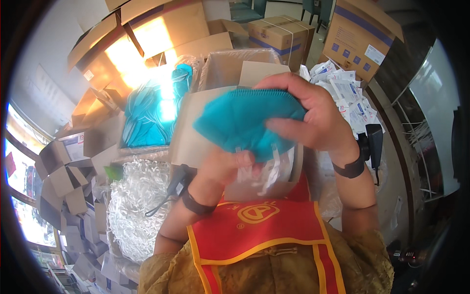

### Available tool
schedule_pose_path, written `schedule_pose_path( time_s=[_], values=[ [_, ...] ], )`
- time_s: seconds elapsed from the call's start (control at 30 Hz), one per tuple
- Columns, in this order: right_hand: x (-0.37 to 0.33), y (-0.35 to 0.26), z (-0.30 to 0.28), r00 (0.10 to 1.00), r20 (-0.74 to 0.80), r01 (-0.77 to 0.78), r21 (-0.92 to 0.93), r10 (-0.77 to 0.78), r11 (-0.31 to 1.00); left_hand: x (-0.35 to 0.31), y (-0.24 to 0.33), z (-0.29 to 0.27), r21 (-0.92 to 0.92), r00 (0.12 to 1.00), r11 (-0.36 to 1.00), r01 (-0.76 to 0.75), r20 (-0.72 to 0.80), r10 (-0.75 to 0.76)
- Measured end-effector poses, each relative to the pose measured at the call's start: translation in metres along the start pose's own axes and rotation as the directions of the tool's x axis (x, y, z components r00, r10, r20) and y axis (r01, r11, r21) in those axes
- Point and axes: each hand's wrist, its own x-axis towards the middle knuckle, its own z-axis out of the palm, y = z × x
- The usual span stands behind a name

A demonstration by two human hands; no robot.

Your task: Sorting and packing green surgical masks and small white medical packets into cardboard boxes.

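My right hand [318, 115] grips the right end of a teal folded face mask [235, 117], fingers behind its ribbed upper edge and thumb across its front. Below the mask, my left hand [223, 166] is closed at its lower edge, with the fingertips on a white strap [243, 164]. Another white strap [273, 169] hangs beside it, blurred. Part of the left fingers is hidden under the mask. Right under my hands stands an open cardboard box [188, 127], its inside mostly covered by the mask and hands.
At the left a lined box holds a heap of teal masks [147, 117]. Nearer lies a pile of white straps [137, 210]. Small white packets [347, 93] are heaped at the right. Cartons [281, 36] stand behind, and folded grey boxes [66, 176] pile up far left.
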Motion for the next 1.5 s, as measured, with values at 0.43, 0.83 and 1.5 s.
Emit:
schedule_pose_path(
  time_s=[0.43,0.83,1.5],
  values=[
    [-0.045,0.067,0.045,0.889,0.266,-0.441,0.278,0.372,0.854,0.01,0.033,0.03,0.628,0.868,0.776,-0.064,-0.348,0.353],
    [-0.061,0.055,0.041,0.745,0.399,-0.614,0.093,0.535,0.784,-0.008,0.053,-0.006,-0.14,0.865,0.903,-0.407,-0.376,0.332],
    [-0.035,0.028,0.037,0.9,0.401,-0.038,-0.321,0.172,0.946,-0.045,0.066,0.027,0.891,0.941,-0.331,-0.31,0.238,-0.241]
  ],
)
